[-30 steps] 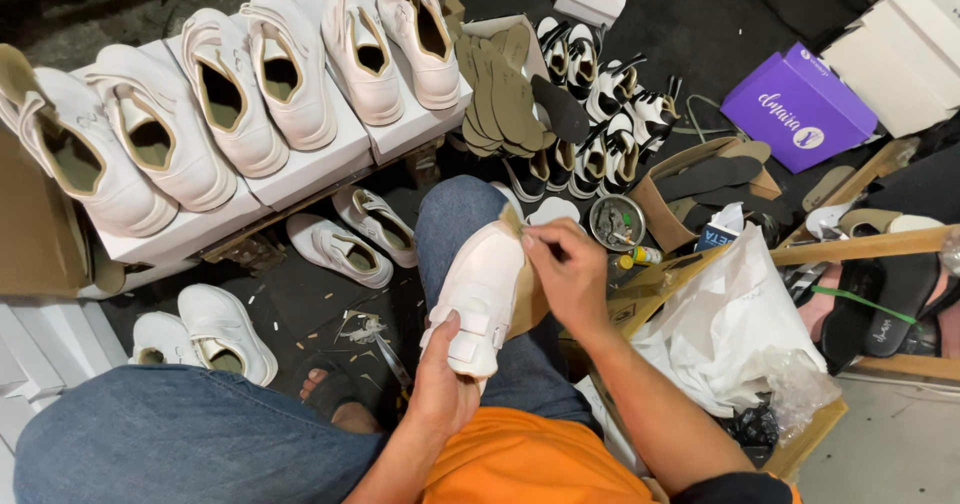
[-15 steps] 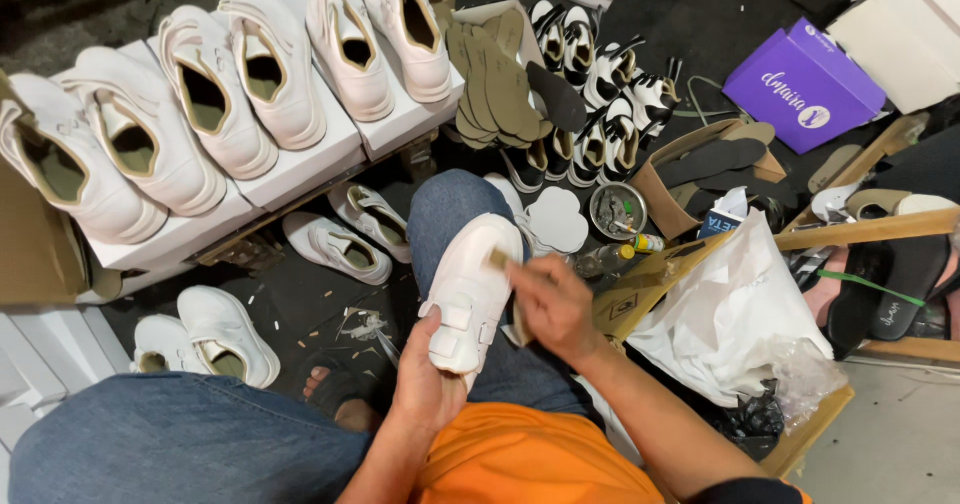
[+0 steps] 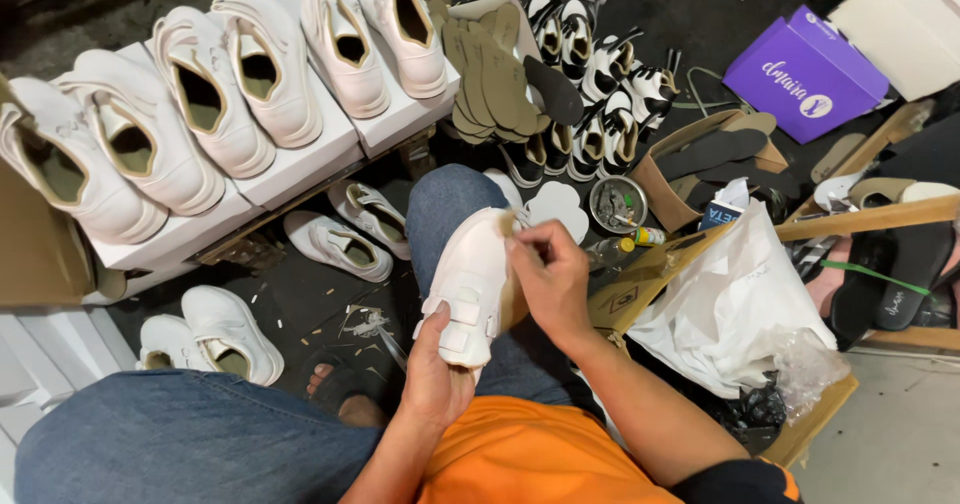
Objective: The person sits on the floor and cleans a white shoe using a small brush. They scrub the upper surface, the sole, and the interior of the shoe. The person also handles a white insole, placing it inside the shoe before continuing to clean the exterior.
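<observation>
My left hand (image 3: 437, 369) grips the toe end of a white strapped shoe (image 3: 470, 282), held over my right knee in blue jeans (image 3: 440, 204). My right hand (image 3: 550, 279) pinches something small and pale at the shoe's heel side, fingers closed against the shoe's rim. What the fingers hold is too small to tell. An orange garment (image 3: 540, 459) covers my lap below the hands.
Several white shoes (image 3: 230, 84) stand on white boxes (image 3: 300, 164) at the left, more lie on the dark floor (image 3: 330, 299). Olive insoles (image 3: 495, 74), black-and-white shoes (image 3: 600, 64), a round tin (image 3: 617, 204), a purple box (image 3: 805, 74), a white bag (image 3: 735, 309) and sandals (image 3: 890, 274) crowd the right.
The shoe has turned and dropped slightly in my left hand. My right hand has shifted from the shoe's top edge to its heel side.
</observation>
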